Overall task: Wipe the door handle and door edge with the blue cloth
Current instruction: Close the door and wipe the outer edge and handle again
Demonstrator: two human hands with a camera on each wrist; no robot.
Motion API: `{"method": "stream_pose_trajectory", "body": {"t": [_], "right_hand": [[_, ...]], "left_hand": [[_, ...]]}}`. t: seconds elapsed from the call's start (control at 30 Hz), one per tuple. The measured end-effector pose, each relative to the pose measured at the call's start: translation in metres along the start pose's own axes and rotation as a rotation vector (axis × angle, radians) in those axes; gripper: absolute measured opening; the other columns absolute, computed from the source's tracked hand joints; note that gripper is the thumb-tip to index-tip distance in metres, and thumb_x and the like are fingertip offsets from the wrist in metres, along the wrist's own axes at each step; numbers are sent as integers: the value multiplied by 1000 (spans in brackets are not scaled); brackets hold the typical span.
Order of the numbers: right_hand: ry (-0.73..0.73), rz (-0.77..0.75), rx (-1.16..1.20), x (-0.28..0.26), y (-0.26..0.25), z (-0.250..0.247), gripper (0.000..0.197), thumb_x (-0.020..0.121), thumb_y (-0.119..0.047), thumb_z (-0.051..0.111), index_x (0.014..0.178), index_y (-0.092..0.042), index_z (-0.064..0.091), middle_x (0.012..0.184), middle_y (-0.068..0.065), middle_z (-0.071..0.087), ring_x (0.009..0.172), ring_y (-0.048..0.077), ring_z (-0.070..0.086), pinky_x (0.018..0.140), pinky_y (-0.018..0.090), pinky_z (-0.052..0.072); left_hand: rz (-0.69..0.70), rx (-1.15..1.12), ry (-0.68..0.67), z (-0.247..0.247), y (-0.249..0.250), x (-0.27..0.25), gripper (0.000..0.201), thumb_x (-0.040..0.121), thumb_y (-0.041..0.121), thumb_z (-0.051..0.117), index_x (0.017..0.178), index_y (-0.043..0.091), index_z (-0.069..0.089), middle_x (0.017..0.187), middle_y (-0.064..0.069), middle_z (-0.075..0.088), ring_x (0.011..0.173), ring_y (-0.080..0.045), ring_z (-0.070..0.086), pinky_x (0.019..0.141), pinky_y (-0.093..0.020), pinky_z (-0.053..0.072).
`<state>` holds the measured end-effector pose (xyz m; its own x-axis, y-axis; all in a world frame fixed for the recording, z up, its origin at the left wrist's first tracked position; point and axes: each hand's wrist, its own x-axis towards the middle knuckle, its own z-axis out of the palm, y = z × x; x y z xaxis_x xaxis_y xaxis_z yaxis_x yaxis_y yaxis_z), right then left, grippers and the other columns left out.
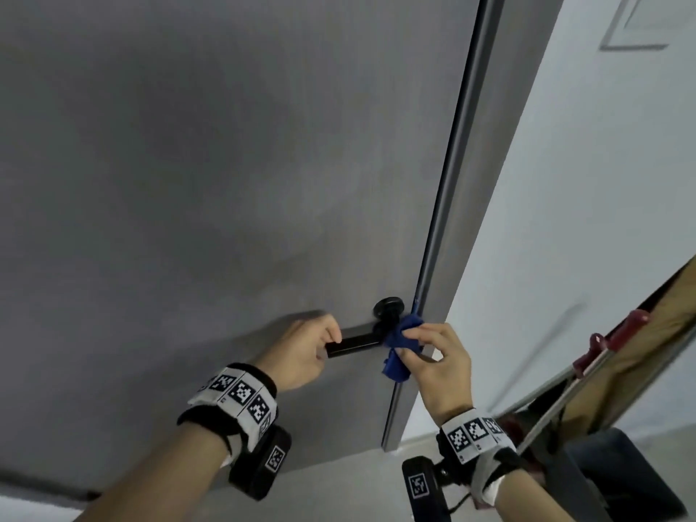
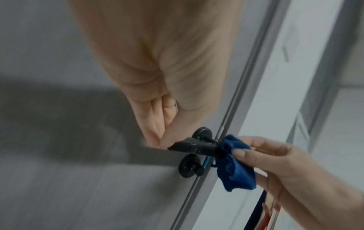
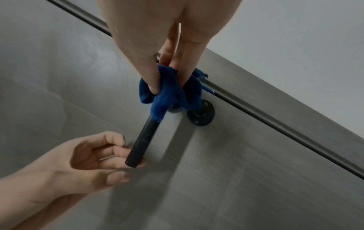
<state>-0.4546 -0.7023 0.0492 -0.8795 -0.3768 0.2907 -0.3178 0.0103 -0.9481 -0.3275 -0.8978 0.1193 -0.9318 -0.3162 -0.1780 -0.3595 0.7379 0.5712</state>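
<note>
A black lever door handle point(image 1: 354, 344) point(image 3: 141, 140) juts from the grey door point(image 1: 226, 163). My left hand point(image 1: 309, 352) point(image 3: 98, 155) has its fingers curled round the handle's free end, the thumb a little apart. My right hand point(image 1: 437, 363) point(image 2: 265, 155) pinches a bunched blue cloth point(image 1: 397, 367) point(image 2: 234, 171) point(image 3: 167, 96) and presses it on the handle's inner end, beside the door edge point(image 1: 452, 205). The cloth hides where the handle joins the door. A round black lock plate point(image 3: 201, 113) sits next to it.
A pale wall point(image 1: 565, 220) stands right of the open door edge. At the lower right leans a framed panel point(image 1: 587, 374) with red pegs point(image 1: 636, 320). Grey floor point(image 1: 339, 495) shows below the door.
</note>
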Motion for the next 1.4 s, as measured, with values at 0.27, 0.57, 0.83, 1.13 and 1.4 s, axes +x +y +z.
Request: {"method": "stream_pose_trajectory", "body": {"t": [0.27, 0.57, 0.83, 1.13, 1.4], "right_hand": [[84, -153, -171, -11, 12, 31, 33, 68, 11, 83, 83, -17, 75, 100, -12, 53, 95, 1, 58, 77, 17, 53], [-184, -374, -222, -32, -6, 111, 28, 64, 12, 82, 76, -12, 76, 97, -8, 56, 88, 19, 58, 81, 22, 46], [92, -360, -66, 21, -74, 112, 22, 75, 10, 80, 89, -6, 75, 106, 8, 53, 100, 5, 57, 84, 29, 53], [-475, -534, -307, -25, -46, 225, 21, 75, 7, 71, 85, -11, 75, 98, 0, 58, 88, 20, 54, 72, 31, 49], [-402, -420, -103, -21, -86, 125, 12, 74, -7, 73, 85, -11, 72, 101, 0, 56, 95, 20, 61, 81, 27, 51]], "left_hand": [[-74, -490, -4, 3, -22, -15, 54, 79, -14, 53, 111, 29, 59, 122, 9, 64, 118, -1, 60, 98, -27, 51], [-104, -348, 224, -19, -55, -52, 43, 89, -9, 48, 115, 22, 62, 112, 10, 67, 106, -4, 62, 100, -29, 49], [63, 23, 923, -76, -81, -90, 33, 82, -1, 48, 103, 14, 69, 109, 4, 66, 102, -14, 60, 88, -26, 49], [118, 81, 915, -105, -98, -108, 30, 83, -4, 49, 105, 8, 67, 111, -1, 62, 106, -18, 57, 90, -20, 43], [67, -100, 673, -95, -73, -115, 37, 87, -10, 53, 107, 19, 64, 102, 19, 57, 95, -9, 60, 81, -36, 54]]}}
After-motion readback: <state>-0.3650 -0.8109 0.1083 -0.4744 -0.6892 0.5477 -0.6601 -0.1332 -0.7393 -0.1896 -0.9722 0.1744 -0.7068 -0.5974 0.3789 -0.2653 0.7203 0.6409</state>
